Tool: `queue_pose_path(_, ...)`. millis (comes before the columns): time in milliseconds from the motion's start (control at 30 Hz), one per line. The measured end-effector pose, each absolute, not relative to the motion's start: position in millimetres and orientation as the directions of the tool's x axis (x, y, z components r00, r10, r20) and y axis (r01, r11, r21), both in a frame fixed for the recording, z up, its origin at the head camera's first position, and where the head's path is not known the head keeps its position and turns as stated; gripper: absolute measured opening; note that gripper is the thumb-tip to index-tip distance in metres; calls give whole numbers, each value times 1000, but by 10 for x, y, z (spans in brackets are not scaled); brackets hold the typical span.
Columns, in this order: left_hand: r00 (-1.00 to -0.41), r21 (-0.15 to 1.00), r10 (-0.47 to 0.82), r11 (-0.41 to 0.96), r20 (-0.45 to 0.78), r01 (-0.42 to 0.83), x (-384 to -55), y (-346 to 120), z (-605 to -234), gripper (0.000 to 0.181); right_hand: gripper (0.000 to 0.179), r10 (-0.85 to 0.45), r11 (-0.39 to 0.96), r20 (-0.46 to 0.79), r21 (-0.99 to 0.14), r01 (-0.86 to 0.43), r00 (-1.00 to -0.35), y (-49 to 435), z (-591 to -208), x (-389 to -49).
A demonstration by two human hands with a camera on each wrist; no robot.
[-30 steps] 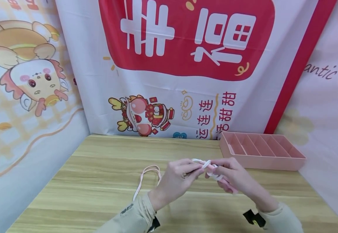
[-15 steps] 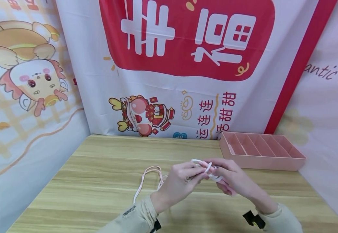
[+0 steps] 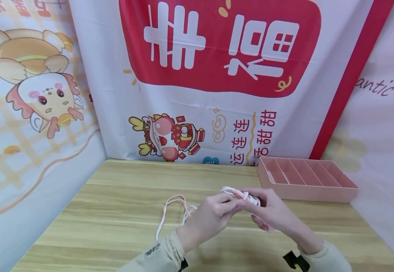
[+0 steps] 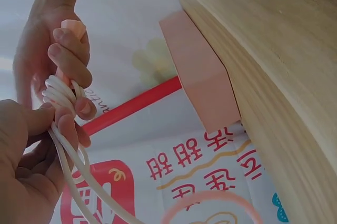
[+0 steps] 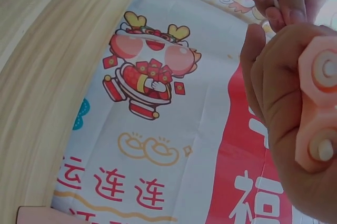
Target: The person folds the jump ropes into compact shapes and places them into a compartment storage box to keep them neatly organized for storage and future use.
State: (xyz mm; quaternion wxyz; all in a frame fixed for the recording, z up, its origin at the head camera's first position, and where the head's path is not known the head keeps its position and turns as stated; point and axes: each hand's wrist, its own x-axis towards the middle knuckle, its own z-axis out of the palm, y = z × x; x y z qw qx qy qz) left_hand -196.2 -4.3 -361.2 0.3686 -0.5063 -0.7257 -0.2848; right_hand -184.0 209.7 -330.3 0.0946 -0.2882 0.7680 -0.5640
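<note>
What looks like a jump rope is in both hands, with pink handles (image 4: 73, 27) and white cord wound round them in several turns (image 4: 59, 93). My right hand (image 3: 274, 213) grips the handles with curled fingers, and two octagonal handle ends (image 5: 307, 71) show side by side in the right wrist view. At the wound part, my left hand (image 3: 211, 216) pinches the white cord (image 4: 79, 174) between thumb and fingers. Left of that hand in the head view, a loose pink-and-white loop of the cord (image 3: 164, 214) trails over the table. The fingers partly hide the handles.
A pink divided box (image 3: 310, 193) stands at the back right of the wooden table (image 3: 129, 189). Behind the table hangs a red and white printed cloth (image 3: 217, 83). Printed cloths also cover the left (image 3: 47, 181) and right (image 3: 380, 132) sides.
The left hand has come up against the right hand's fingers, and the cord turns now sit tighter beside the right thumb. The head view has tilted slightly upward.
</note>
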Motion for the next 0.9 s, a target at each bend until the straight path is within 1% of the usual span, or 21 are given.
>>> queue_pose_path(100,-201,1,537,349,819,937,-1946,-40,-3613,17,26,-509,226,178,-917,-330,-842,2087,-3321,-1829)
queue_pose_path(233,-187,-33,555,361,810,932,-1949,-39,-3613,18,28,-478,180,170,-941,-286,-862,2085,-3318,-1830)
queue_pose_path(333,-198,-16,557,355,807,935,-1965,-40,-3610,19,30,-467,142,178,-952,-272,-866,2076,-3302,-1845)
queue_pose_path(467,-232,27,547,356,804,934,-1986,-44,-3611,19,32,-429,105,166,-967,-232,-888,2073,-3279,-1847)
queue_pose_path(567,-236,24,552,363,800,931,-1996,-54,-3623,22,32,-413,63,153,-979,-196,-898,2085,-3265,-1842)
queue_pose_path(700,-242,29,560,362,793,932,-1997,-65,-3628,25,25,-429,43,163,-979,-200,-888,2093,-3250,-1849)
queue_pose_path(900,-263,90,555,319,789,944,-1980,-49,-3637,20,23,-459,37,171,-977,-211,-872,2110,-3273,-1851)
